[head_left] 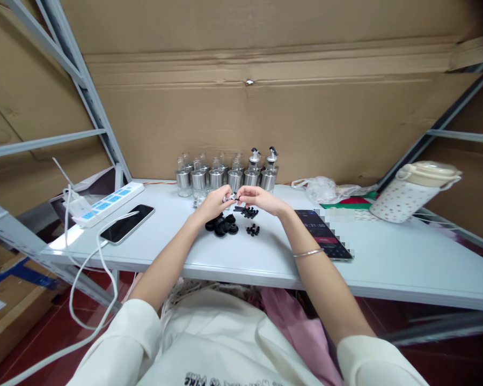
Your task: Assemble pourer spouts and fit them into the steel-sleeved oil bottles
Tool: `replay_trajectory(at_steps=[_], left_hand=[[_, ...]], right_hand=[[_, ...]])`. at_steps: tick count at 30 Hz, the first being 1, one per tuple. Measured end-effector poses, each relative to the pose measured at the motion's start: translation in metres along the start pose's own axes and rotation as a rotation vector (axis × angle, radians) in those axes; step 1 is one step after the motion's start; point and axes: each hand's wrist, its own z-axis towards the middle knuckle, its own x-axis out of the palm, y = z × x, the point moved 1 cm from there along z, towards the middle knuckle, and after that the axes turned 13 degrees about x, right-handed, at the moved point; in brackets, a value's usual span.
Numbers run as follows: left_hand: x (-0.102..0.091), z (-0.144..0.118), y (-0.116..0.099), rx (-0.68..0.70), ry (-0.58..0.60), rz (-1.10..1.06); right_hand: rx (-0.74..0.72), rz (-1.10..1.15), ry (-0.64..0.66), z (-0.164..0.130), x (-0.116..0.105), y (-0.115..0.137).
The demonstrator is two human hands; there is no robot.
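Observation:
My left hand [216, 205] and my right hand [260, 198] meet above the middle of the table. Between the fingertips of my left hand is a small silver bottle pourer [232, 196], partly hidden by the fingers. My right hand pinches a small black piece [237, 199] against it; its exact shape is too small to tell. Below the hands lie a heap of round black stoppers [222, 226], several black strip-like pieces [247, 212] and a cluster of short black caps [253, 230]. Clear pieces lie beside my left hand, partly covered.
Behind my hands stand rows of glass bottles with metal sleeves [216, 178]; two carry pourers [272, 155]. At left are a power strip [108, 205], a phone [127, 224] and white cables. At right are a tablet [324, 236], plastic bag [321, 188] and dotted tumbler [406, 195].

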Motion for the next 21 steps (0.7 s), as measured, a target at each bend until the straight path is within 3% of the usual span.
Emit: replay_trajectory(at_steps=[3,13,21], left_hand=[[0.0,0.0,0.0,-0.001,0.005,0.012],[-0.002,-0.002,-0.001,-0.013,-0.016,0.035],[-0.001,-0.003,-0.001,-0.056,-0.017,-0.01]], right_hand=[[0.01,0.028,-0.025,0.0,0.003,0.001],[-0.07,0.192,-0.292,0.01,0.012,0.0],[-0.12,0.211,-0.315,0.012,0.012,0.0]])
